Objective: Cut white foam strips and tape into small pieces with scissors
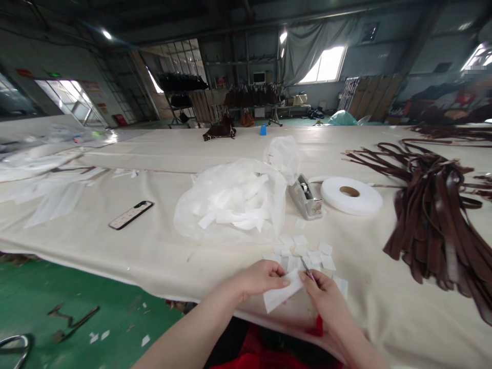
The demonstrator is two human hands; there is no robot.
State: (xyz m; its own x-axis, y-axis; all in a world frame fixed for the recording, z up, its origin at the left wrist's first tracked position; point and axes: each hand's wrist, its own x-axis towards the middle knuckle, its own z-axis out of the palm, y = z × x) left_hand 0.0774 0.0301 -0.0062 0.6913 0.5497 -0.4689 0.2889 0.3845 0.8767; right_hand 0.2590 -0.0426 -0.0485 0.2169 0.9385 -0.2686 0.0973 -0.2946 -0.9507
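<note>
My left hand [258, 279] pinches a white strip of foam or fabric [280, 294] near the table's front edge, fingers closed on it. My right hand [326, 297] is closed round small scissors [307, 268] with a red handle, their blades at the strip's upper end. Just beyond my hands lie several small white cut squares [303, 252] on the cream table [161, 251].
A clear bag of white strips [230, 202], a metal tape dispenser [305, 197] and a white roll [350, 195] sit behind. A pile of brown straps [438, 210] lies right, a phone [130, 214] left. The green floor [57, 302] holds metal scraps.
</note>
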